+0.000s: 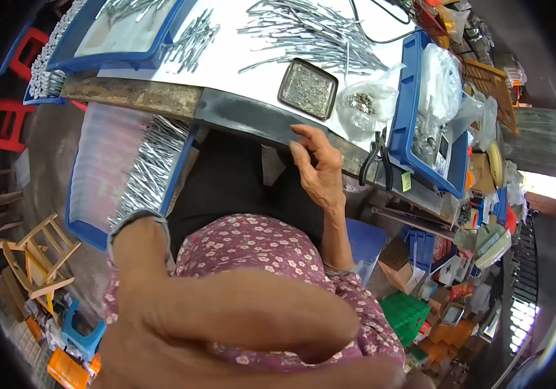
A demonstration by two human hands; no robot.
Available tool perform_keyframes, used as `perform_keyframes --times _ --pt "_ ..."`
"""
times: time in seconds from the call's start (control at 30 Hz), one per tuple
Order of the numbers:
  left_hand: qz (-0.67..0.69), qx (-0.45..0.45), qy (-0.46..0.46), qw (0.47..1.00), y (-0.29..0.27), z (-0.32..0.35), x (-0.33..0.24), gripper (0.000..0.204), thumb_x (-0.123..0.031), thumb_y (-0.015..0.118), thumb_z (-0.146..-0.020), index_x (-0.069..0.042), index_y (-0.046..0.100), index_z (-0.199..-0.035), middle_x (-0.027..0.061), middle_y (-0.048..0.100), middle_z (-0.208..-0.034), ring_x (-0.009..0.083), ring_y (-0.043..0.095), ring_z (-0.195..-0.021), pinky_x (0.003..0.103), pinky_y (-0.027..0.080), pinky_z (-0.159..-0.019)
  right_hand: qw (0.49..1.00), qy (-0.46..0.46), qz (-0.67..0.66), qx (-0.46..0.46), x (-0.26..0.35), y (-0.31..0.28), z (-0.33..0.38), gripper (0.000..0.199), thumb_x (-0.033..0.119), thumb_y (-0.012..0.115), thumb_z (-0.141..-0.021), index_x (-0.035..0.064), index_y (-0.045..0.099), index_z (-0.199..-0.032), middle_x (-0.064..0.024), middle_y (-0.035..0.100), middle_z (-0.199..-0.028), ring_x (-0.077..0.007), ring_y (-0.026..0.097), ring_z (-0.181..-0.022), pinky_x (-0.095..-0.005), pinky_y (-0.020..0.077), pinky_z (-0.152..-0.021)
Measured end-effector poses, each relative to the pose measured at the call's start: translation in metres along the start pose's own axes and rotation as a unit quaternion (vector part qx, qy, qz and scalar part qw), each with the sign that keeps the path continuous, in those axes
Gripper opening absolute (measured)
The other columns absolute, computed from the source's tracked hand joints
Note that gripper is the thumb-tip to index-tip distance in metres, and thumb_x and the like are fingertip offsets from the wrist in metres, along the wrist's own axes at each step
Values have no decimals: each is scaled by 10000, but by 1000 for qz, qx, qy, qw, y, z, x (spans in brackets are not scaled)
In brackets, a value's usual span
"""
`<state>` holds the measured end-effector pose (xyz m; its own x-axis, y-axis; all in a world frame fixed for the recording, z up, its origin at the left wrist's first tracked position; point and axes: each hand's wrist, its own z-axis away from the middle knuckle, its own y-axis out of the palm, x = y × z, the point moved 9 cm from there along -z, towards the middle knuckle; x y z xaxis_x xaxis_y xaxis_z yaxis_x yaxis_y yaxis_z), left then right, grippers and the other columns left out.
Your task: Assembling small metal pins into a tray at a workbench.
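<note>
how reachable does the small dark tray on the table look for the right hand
Likely yes: the right hand is by the table's front edge, the dark tray lies just beyond, and nothing seems to stand between them, though depth is hard to judge.

Close head-worn fisheye view, steeply downward over lap (226, 178) and worktable (245, 117).

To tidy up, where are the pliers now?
Head view, right half: the pliers lie at the table edge, between the right hand and the blue tray.
</note>
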<state>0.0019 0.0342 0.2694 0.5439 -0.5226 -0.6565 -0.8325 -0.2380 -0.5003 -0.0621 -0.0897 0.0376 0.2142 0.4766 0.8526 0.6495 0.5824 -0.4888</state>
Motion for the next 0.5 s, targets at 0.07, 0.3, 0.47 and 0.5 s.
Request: perform_keyframes --times 0.07,0.3,0.47,0.5 --pt "-11 -16 -12 1000 -15 11 -3 56 -130 552 -754 -136 561 -699 -32 575 -726 54 512 -603 184 376 -521 1000 -13 -15 17 11 10 -2 214 -3 539 -812 -23 542 -1026 6 466 -608 -47 415 -544 -193 354 -500" --pt "-2 -22 7 1000 -21 34 -8 83 -127 545 -757 -138 555 -676 -35 575 -707 53 509 -587 185 372 -516 1000 -22 -14 13 1 9 2 203 5 555 -787 -13 540 -988 -59 494 -594 -111 450 -485 -251 360 -453" --pt "3 -38 14 999 -25 55 -24 102 -125 540 -760 -139 551 -659 -37 576 -694 52 507 -575 186 369 -512 999 -15 -29 40 -1 18 1 191 21 565 -784 -10 541 -971 -76 487 -593 -140 455 -482 -267 371 -463" --pt "3 -41 16 999 -31 70 -28 106 -125 539 -760 -139 550 -656 -38 576 -691 52 507 -572 186 369 -511 999 -19 -24 42 -3 18 3 186 25 566 -784 -11 541 -964 -82 490 -595 -147 459 -481 -272 373 -462"
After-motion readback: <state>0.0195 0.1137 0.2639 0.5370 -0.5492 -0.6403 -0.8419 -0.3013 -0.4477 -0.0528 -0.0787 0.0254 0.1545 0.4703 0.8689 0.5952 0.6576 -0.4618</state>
